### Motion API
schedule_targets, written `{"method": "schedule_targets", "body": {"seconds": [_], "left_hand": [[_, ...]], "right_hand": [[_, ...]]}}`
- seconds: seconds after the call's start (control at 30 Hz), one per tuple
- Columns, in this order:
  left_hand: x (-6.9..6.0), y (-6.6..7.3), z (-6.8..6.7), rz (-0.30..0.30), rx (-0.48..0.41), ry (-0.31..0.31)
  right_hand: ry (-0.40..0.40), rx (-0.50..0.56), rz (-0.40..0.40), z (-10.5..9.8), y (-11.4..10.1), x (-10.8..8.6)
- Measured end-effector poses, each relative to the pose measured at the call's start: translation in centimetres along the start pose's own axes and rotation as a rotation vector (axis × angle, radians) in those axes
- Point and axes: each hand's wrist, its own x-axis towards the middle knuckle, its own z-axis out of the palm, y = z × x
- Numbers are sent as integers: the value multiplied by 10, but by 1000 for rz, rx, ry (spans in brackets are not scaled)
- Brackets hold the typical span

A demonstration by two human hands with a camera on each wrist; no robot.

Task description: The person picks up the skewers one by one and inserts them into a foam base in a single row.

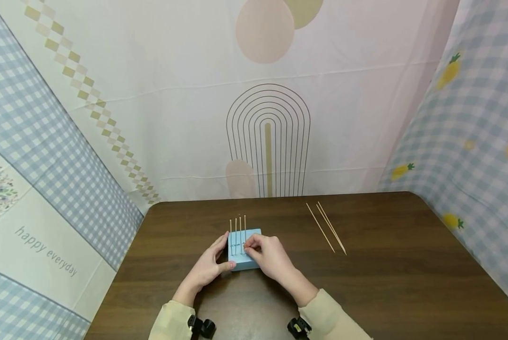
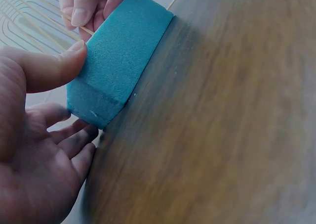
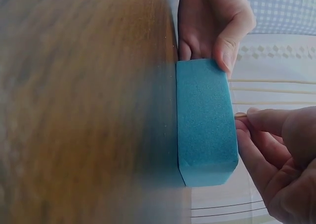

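Note:
A light-blue block that looks like foam (image 1: pixel 246 265) lies on the wooden table. Several thin wooden sticks (image 1: pixel 240 236) stand upright in a row in its top. At the block's left end my left hand (image 1: pixel 206 268) grips it, thumb at the near corner and fingers round the end and far side. My right hand (image 1: pixel 272 257) is over the block's right part. In the right wrist view, its thumb and fingers pinch a wooden stick (image 3: pixel 241 115) low down, right by the block's top. The fingers hide where that stick meets the block.
To the right of the block, a few loose wooden sticks (image 1: pixel 320 228) lie slantwise on the dark wooden table (image 1: pixel 390 264). Behind the table hangs a patterned white cloth (image 1: pixel 186 141). Checked blue cloths (image 1: pixel 470 179) hang at both sides.

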Motion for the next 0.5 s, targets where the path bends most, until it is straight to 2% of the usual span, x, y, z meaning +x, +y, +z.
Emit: {"method": "schedule_targets", "body": {"seconds": [0.5], "left_hand": [[1,-2,1,3,5,-1]], "right_hand": [[-10,-7,-9,0,1,0]]}}
